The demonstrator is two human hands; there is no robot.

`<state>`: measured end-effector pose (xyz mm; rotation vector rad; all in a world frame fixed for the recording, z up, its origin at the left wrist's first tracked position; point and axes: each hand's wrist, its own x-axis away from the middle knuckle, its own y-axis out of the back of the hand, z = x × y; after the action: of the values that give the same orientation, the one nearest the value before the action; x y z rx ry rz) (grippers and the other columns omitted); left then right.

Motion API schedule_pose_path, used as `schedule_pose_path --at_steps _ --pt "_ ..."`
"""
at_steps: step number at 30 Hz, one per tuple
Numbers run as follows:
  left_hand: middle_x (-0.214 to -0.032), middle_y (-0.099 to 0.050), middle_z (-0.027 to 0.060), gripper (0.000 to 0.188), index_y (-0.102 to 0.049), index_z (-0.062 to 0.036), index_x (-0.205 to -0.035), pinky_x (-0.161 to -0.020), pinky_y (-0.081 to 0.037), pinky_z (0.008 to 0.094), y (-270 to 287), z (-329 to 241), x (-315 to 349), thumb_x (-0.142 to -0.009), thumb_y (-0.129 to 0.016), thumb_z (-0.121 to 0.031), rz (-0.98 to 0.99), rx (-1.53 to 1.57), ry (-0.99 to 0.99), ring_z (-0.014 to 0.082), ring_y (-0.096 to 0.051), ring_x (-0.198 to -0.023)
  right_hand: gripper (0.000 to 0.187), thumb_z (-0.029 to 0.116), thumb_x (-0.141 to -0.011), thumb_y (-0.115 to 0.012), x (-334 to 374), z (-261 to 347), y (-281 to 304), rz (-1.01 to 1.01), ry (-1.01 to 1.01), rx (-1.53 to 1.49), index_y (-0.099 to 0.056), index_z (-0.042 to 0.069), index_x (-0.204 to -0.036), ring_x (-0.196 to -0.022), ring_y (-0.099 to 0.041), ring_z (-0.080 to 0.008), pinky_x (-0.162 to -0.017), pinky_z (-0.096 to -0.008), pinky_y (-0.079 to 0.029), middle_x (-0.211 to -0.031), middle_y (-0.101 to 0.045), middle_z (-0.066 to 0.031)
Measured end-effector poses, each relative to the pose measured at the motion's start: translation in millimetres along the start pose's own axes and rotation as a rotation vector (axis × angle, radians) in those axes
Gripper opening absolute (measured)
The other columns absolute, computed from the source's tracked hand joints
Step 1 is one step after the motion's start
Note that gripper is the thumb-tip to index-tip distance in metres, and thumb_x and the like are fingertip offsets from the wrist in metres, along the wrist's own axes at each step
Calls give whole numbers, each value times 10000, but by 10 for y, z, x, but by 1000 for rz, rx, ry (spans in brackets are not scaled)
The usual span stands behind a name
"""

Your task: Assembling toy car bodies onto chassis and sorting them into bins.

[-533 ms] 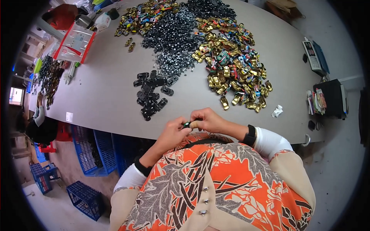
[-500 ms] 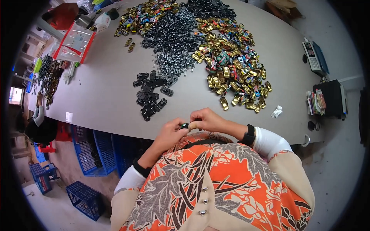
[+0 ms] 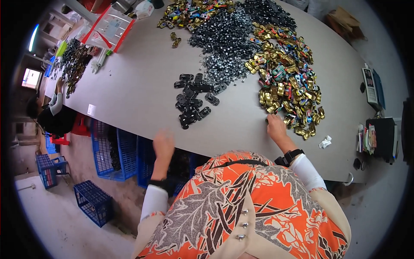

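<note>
My right hand (image 3: 276, 127) is at the lower left edge of a pile of gold and colourful toy car bodies (image 3: 286, 84). Its fingers are closed on a gold toy car body, mostly hidden beneath them. Smeared by motion, my left hand (image 3: 164, 144) hangs over the near table edge, above the blue crates; its fingers cannot be made out. Between and beyond my hands lies a small heap of black toy car bases (image 3: 189, 103). Farther back is a large mound of tiny wheels on metal axles (image 3: 222, 45).
More car bodies (image 3: 194, 13) and black parts (image 3: 269, 15) lie at the far side. A clear red-edged bag (image 3: 110, 30) sits at left. A scale (image 3: 373, 88) and black holder (image 3: 383, 136) stand at right. Blue crates (image 3: 114, 151) are below; another person's arm (image 3: 56, 101) is far left.
My hands were together on a small dark piece at the table edge. They have parted: the left moved left, the right reached to the car pile. The view has shifted.
</note>
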<state>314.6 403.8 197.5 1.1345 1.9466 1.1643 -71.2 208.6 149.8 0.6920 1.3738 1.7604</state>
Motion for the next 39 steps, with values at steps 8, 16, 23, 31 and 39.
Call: schedule_pose_path --at_steps 8,16,23,31,39 --pt "-811 -548 56 86 -597 -96 -737 -645 -370 369 -1239 -871 -1039 -667 -555 -123 119 -394 -757 227 -494 -809 180 3 -679 -517 108 233 -14 22 20 -158 -477 44 -849 -784 -499 -389 -665 -469 -411 -861 -507 -188" --pt "-908 -529 93 145 -596 -69 -829 -717 -364 396 -1176 -1027 -1103 -697 -544 -98 125 -308 -713 262 -482 -902 284 -21 -674 -498 336 77 -280 -145 -78 -212 -476 21 -954 -809 -503 -396 -698 -470 -416 -858 -522 -207" --pt "-757 -618 116 156 -460 -50 -827 -541 -518 375 -832 -1405 -827 -744 -591 -62 721 822 195 260 -634 -721 71 -1 -706 -467 56 450 -31 121 -631 -1178 -475 32 -769 -481 -563 -146 -345 -268 -389 -640 -533 -54" --pt "-895 -617 116 248 -497 2 -1056 -593 -555 353 -600 -1552 -379 -820 -519 -68 1047 1513 431 193 -627 -763 196 63 -801 -510 47 1235 376 -87 -310 -951 -497 -2 -986 -600 -585 -177 -480 -283 -438 -761 -581 -100" --pt "-927 -603 106 288 -508 63 -1100 -634 -568 361 -202 -1684 -338 -826 -476 -17 952 1443 267 183 -621 -771 186 88 -828 -518 113 1353 801 51 -261 -1253 -567 5 -987 -652 -565 -121 -547 -242 -456 -789 -612 -51"
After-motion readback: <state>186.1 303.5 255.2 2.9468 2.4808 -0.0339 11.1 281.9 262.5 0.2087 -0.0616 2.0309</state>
